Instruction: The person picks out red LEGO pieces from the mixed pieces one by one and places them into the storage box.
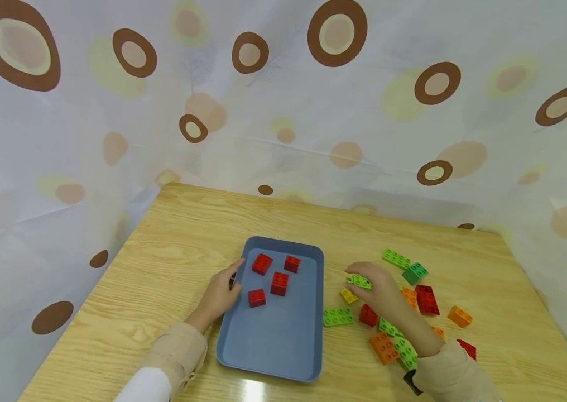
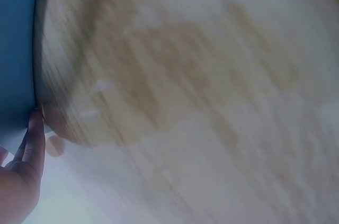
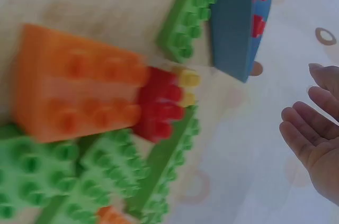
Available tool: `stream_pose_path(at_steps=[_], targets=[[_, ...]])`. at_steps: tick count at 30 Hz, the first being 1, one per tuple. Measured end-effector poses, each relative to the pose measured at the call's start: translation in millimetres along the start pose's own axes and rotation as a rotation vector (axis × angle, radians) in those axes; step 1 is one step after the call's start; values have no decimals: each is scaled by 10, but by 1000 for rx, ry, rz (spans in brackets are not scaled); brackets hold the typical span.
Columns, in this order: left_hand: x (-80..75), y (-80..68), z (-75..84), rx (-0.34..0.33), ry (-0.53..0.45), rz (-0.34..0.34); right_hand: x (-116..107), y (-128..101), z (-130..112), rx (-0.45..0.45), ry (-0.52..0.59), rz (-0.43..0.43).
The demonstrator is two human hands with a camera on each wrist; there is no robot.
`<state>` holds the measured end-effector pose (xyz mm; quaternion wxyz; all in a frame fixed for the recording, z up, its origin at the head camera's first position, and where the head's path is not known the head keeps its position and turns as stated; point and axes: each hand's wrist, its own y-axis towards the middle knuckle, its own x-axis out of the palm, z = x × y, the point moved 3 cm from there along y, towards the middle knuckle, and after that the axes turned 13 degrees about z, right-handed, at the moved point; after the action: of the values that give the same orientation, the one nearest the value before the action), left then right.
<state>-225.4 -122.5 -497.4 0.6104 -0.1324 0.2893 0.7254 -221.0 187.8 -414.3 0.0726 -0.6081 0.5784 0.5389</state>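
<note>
White curtains with brown rings hang behind a wooden table (image 1: pixel 173 268) that fills the lower half of the head view. At the centre of the frame a blue tray (image 1: pixel 278 340) lies on the table, and four red bricks (image 1: pixel 279 282) sit in its upper part.

At the left edge of the tray, the left hand (image 1: pixel 218 296) rests with straight fingers touching the rim; its grip is wide and holds nothing. In the left wrist view a fingertip (image 2: pixel 36 123) touches the tray edge at the left of the frame.

To the right of the tray, the right hand (image 1: pixel 376 287) hovers over loose bricks. Its fingers curl around a light green brick (image 1: pixel 359 281), so the grip holds this brick, just above the table. In the right wrist view the fingers (image 3: pixel 312 128) look quite open, at the right of the frame.

Around this hand lie other bricks: a yellow one (image 1: pixel 348 295), a green one (image 1: pixel 337 317) just beside the tray, a red one (image 1: pixel 368 315), an orange one (image 1: pixel 383 347), and a dark red one (image 1: pixel 427 300) further right.
</note>
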Motion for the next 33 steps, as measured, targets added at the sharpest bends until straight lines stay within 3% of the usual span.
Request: stream_pose_path(at_steps=[7, 15, 23, 30, 33], targets=[[-17, 5, -17, 0, 8, 9, -12, -336, 162, 74, -4, -34], [-20, -10, 21, -10, 4, 2, 23, -565, 347, 212, 0, -89], [-4, -10, 31, -14, -6, -10, 45, -676, 465, 270, -21, -137], [-33, -36, 47, 90, -28, 29, 64, -695, 504, 309, -11, -192], [-23, -20, 40, 64, -10, 31, 67, -689, 503, 309, -13, -204]])
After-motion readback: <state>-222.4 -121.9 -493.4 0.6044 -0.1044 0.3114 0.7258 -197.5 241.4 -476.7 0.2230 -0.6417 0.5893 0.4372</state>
